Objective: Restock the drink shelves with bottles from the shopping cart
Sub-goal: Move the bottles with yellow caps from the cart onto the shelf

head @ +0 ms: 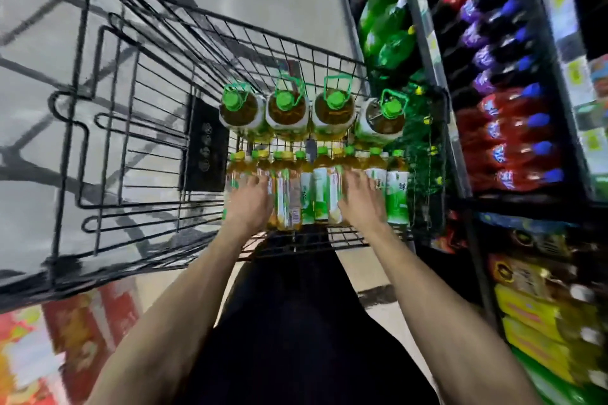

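Observed black wire shopping cart [138, 128], grid-walled. Noted slim clear tea bottles [320, 187], amber-filled and green-capped, lying in a row at cart's near edge; four round handled jugs [286, 112] just beyond. Found left hand [250, 204] and right hand [360, 199] spread, fingers resting on bottles, nothing gripped. Drink shelves [513, 128] alongside, right.

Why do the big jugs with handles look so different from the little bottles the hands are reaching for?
The big jugs are fat and round; the little bottles are thin. Each jug has a green loop handle on its cap, and the little bottles have none. The jugs stand in the far row, with the little bottles packed nearer, under the left hand and right hand. Both hold amber liquid and sit in the cart.
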